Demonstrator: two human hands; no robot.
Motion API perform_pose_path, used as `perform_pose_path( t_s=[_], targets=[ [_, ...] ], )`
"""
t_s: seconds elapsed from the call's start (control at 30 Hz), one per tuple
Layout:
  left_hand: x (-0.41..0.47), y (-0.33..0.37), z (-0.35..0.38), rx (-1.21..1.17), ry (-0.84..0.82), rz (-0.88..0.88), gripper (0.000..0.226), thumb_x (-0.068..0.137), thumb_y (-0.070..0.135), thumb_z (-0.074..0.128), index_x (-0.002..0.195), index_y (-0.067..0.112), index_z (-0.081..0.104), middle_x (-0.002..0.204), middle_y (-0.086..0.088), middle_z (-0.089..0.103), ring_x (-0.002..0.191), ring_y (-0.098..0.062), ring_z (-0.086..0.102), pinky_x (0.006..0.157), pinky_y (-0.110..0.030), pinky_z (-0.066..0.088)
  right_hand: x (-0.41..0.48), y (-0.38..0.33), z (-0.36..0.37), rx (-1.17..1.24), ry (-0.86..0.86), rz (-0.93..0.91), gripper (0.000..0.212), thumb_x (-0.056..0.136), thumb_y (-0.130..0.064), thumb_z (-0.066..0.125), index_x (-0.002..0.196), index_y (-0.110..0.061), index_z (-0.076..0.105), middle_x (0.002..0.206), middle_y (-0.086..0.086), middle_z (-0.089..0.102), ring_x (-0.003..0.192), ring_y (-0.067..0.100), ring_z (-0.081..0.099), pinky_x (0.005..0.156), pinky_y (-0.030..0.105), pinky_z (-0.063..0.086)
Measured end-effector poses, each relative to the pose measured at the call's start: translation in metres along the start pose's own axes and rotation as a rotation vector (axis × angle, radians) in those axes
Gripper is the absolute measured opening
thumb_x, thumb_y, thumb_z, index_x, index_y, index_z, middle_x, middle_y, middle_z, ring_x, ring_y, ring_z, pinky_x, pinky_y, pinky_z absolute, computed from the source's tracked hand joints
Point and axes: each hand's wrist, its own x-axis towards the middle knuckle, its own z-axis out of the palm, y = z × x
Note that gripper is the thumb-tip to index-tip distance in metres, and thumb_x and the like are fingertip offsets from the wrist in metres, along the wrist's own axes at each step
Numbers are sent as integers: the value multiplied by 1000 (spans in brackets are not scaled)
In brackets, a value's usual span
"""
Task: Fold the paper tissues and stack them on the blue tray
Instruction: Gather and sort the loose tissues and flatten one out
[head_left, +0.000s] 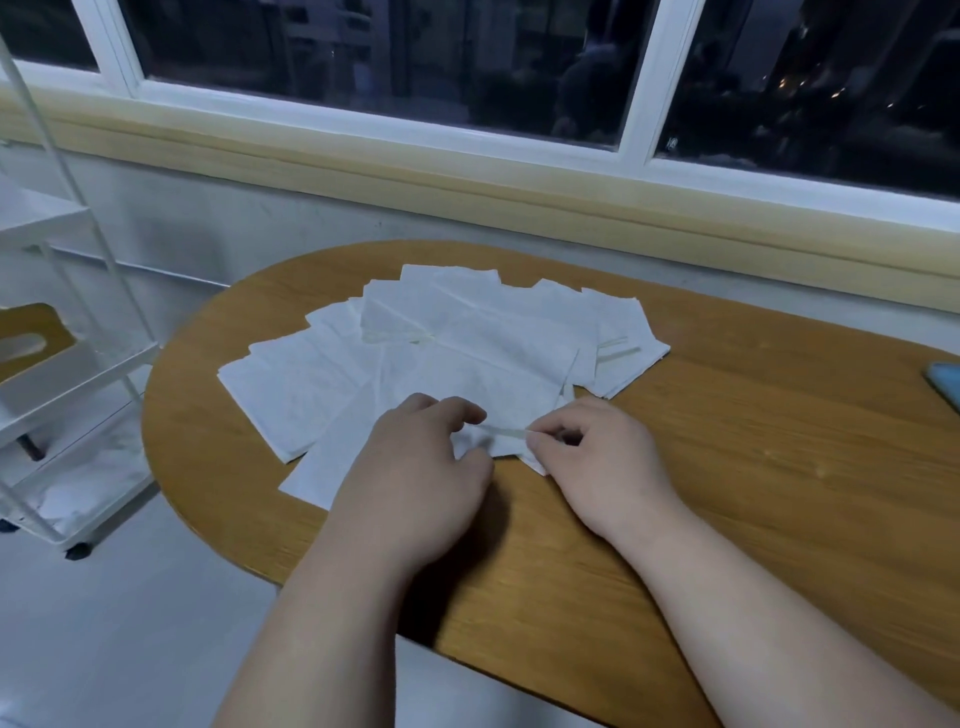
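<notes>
Several white paper tissues (441, 343) lie fanned out and overlapping on the wooden table (753, 447). The nearest tissue (498, 405) has its front edge lifted between both hands. My left hand (415, 467) lies over its near left part with curled fingers pinching the edge. My right hand (592, 457) pinches the same edge at the near right corner. A blue edge (943, 384) shows at the right border of the view; whether it is the tray I cannot tell.
A white wire rack (67, 374) on wheels stands on the floor to the left of the table. Behind the table run a wall and a window sill (467, 171). The table's rounded left end lies near the rack.
</notes>
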Motion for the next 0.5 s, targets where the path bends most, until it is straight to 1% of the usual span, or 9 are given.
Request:
perform_pose_path(
  t_s=[0.13,0.23,0.3,0.33,0.4,0.47,0.5],
  targets=[
    [-1,4,6,53,50,61,41,92,33,55,132,41,53,124,18,40,127,-5,26,94,-21,27,-9,2,-10,47,53,-25,19,89,-22,70,76,-35,73,90,-16,65,88,-7,57,69,3,38],
    [-4,11,12,135,68,126,54,88,35,60,139,45,44,144,13,33,136,-5,16,104,-25,23,-23,6,-25,50,110,-43,13,88,-21,72,81,-31,77,91,-19,65,90,-8,57,72,2,38],
    [-8,16,18,170,18,153,60,88,37,62,143,47,39,152,12,27,141,-5,10,112,-30,20,-40,11,-37,29,147,-63,15,87,-19,73,78,-31,75,90,-20,64,91,-5,58,73,3,39],
    [-10,18,22,198,-12,176,60,89,38,62,143,47,39,152,12,27,142,-7,11,114,-31,20,-51,15,-42,18,159,-75,18,87,-17,73,76,-32,73,89,-21,64,92,-3,58,74,4,39],
    [-14,25,30,238,-57,252,48,90,36,61,135,46,50,144,14,38,138,-11,24,112,-32,27,-76,24,-55,-3,175,-82,23,85,-14,73,71,-32,70,90,-21,64,94,0,59,75,6,39],
    [-19,34,38,214,-101,336,28,92,34,61,118,43,63,125,20,50,123,-8,40,103,-31,37,-100,35,-69,-33,194,-79,25,84,-12,74,70,-31,68,93,-21,64,96,2,59,77,7,39],
    [-23,40,41,195,-128,370,21,93,33,60,111,41,67,117,21,53,115,-5,46,99,-29,41,-112,41,-77,-53,209,-81,25,83,-11,75,70,-31,68,94,-21,64,96,3,59,78,7,38]
  ],
)
